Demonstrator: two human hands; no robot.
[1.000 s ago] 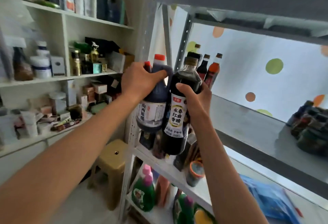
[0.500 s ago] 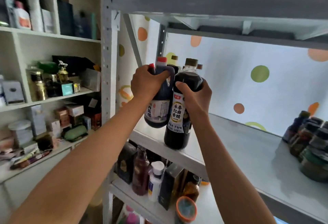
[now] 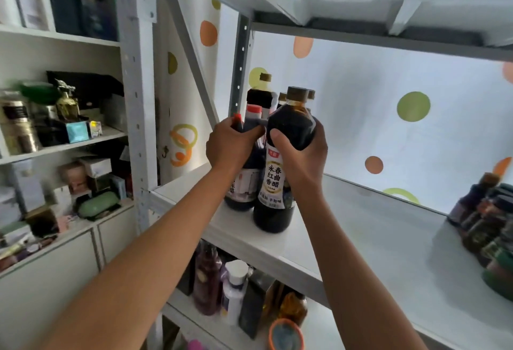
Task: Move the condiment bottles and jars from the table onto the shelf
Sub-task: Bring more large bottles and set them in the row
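At centre frame, the left hand (image 3: 230,141) gripped the neck of a dark red-capped plastic jug (image 3: 244,180), and the right hand (image 3: 301,150) gripped the shoulder of a dark brown-capped vinegar bottle (image 3: 277,183). Both stood upright, side by side, at the left end of the white metal shelf (image 3: 374,238), in front of other dark bottles (image 3: 263,94).

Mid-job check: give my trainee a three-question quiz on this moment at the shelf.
1. True or false: the left hand holds the red-capped bottle by its handle and neck.
2. What does the right hand grip? A) a jar B) the brown-capped vinegar bottle C) nothing
3. Where does the cluster of small jars stand on the shelf?

Key: 1 true; 2 B; 3 at its right end.
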